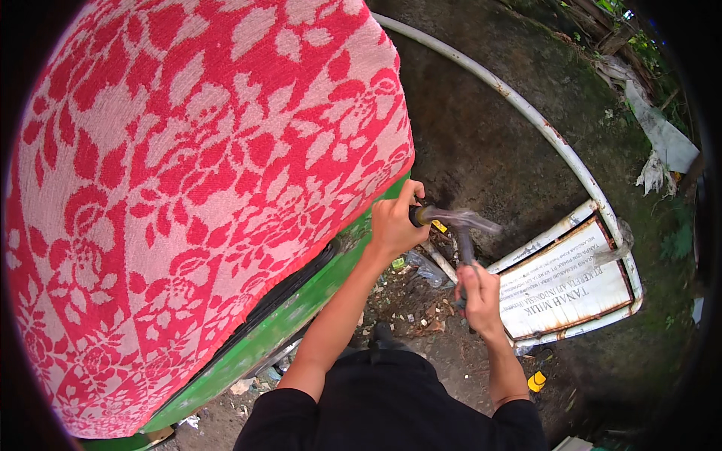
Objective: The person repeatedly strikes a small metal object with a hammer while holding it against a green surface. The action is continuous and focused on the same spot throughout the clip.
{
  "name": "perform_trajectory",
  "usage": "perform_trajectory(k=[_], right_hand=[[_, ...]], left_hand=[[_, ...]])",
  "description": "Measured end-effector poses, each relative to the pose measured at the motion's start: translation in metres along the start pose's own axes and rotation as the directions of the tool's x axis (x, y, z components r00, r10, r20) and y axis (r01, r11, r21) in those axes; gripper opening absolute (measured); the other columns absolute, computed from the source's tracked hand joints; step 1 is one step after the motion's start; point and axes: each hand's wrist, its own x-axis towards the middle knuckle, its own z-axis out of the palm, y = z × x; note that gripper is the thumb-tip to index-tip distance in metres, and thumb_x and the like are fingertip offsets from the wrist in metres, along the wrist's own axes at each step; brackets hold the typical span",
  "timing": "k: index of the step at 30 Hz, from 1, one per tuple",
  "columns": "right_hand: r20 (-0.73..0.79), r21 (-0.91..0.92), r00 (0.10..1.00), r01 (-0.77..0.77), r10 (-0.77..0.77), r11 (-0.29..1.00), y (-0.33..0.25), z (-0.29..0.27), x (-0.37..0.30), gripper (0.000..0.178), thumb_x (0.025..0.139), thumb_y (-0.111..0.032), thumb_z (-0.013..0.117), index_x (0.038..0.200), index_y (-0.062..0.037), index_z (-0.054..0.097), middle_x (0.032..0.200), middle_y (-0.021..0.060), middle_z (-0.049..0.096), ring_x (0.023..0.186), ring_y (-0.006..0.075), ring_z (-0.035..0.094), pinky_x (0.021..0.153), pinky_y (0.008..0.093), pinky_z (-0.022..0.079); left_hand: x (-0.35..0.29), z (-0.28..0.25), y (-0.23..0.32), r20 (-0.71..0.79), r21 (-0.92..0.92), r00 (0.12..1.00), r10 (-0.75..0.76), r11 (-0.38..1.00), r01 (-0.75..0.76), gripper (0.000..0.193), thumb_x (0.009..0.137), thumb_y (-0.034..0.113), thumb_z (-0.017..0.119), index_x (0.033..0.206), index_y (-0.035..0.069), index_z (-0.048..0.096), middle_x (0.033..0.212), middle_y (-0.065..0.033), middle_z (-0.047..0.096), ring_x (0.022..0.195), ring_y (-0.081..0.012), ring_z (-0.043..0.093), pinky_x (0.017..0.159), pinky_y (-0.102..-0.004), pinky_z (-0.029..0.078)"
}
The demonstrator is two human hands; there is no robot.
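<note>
Right hand, arm bent, is closed around a blurred hammer handle, head above the fist. Left hand, arm extended, grips a black-handled tool against the green edge. Beyond lies a white signboard.

A cloth lies over a panel at nine o'clock. A signboard lies at three o'clock. The two hands are between them.

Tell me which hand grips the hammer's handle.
The right hand holds the hammer by its handle; the left hand grips a dark yellow-tipped tool instead.
</note>
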Motion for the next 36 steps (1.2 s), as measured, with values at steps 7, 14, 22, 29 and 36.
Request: perform_trajectory(k=[7,14,22,29,36], right_hand=[[-0.154,0.195,0.976,-0.124,0.155,0.973,-0.026,-0.025,0.013,0.045,0.107,-0.042,0.037,0.085,-0.0038,0.048,0.055,0.0055,0.049,0.038,0.0078,0.04,0.037,0.0227,0.033],[-0.097,0.294,0.979,-0.146,0.182,0.945,-0.033,-0.022,0.01,0.046,0.106,-0.043,0.036,0.086,-0.0033,0.047,0.055,0.0067,0.05,0.038,0.0097,0.042,0.036,0.0234,0.034],[-0.051,0.305,0.973,-0.197,0.223,0.932,-0.025,-0.014,0.008,0.046,0.106,-0.043,0.037,0.087,-0.0031,0.047,0.055,0.0067,0.05,0.038,0.01,0.043,0.037,0.0238,0.035],[-0.051,0.252,0.993,-0.092,0.108,0.963,-0.033,-0.015,-0.001,0.047,0.106,-0.044,0.037,0.085,-0.0031,0.048,0.054,0.0077,0.051,0.039,0.0093,0.043,0.038,0.0235,0.034],[-0.039,0.23,0.992,-0.108,0.12,0.967,-0.032,-0.007,-0.008,0.047,0.105,-0.044,0.037,0.084,-0.0029,0.046,0.054,0.0086,0.052,0.039,0.0092,0.043,0.038,0.0234,0.034]], left_hand=[[-0.019,0.003,-0.015,0.064,0.04,0.996,-0.069,0.997,0.066,0.039,0.068,0.005,0.074,0.098,0.011,0.05,0.059,-0.0066,0.06,0.05,-0.027,0.061,0.048,-0.0352,0.044],[-0.009,-0.002,0.008,0.024,0.034,0.997,0.073,0.997,-0.074,0.042,0.066,0.006,0.076,0.101,0.013,0.053,0.059,-0.0057,0.061,0.053,-0.0264,0.063,0.048,-0.0367,0.045],[-0.009,-0.01,-0.004,-0.009,-0.001,1.0,0.022,1.0,-0.022,0.042,0.065,0.006,0.078,0.099,0.012,0.054,0.063,-0.0063,0.063,0.053,-0.0248,0.064,0.049,-0.0341,0.046],[-0.013,-0.007,-0.004,-0.075,-0.026,0.995,0.072,0.997,-0.074,0.038,0.065,0.004,0.077,0.096,0.011,0.056,0.061,-0.0045,0.062,0.053,-0.0215,0.064,0.049,-0.0318,0.046],[-0.015,-0.01,-0.001,-0.096,-0.051,0.989,0.108,0.992,-0.113,0.043,0.062,0.003,0.073,0.1,0.012,0.055,0.063,-0.0036,0.064,0.056,-0.0227,0.066,0.049,-0.0359,0.047]])
